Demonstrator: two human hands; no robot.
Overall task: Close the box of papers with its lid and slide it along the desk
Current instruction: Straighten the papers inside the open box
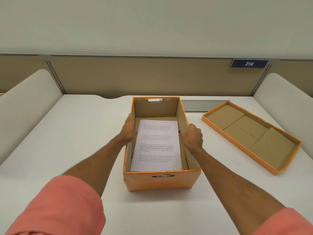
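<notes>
Both hands are gripping the open orange box (161,181) mid-desk: left hand (129,131) is pressing flat on the outside of its left wall with the thumb over the rim, right hand (193,135) is curled over the right rim. Hands are apart, one per side, each clamped on the box. Papers (156,146) are lying flat on the box floor, printed side up, well below the rim, so nothing looks like it's blocking the lid. Lid (250,136) is sitting right of the box, apart from it, inside facing up and skewed. My read: box is being squared up first, lid step not started. To do it well: one hand should be steadying the box while the other is flipping the lid over, lining its long edges with the box walls, then pressing down evenly at both ends. Desk (72,133) around the box is white, smooth and bare, so sliding should be easy. Behind the box a tan partition (135,75) is running across, with a "214" sign (249,63) up to the right; cream side dividers (27,106) are flanking the desk.
</notes>
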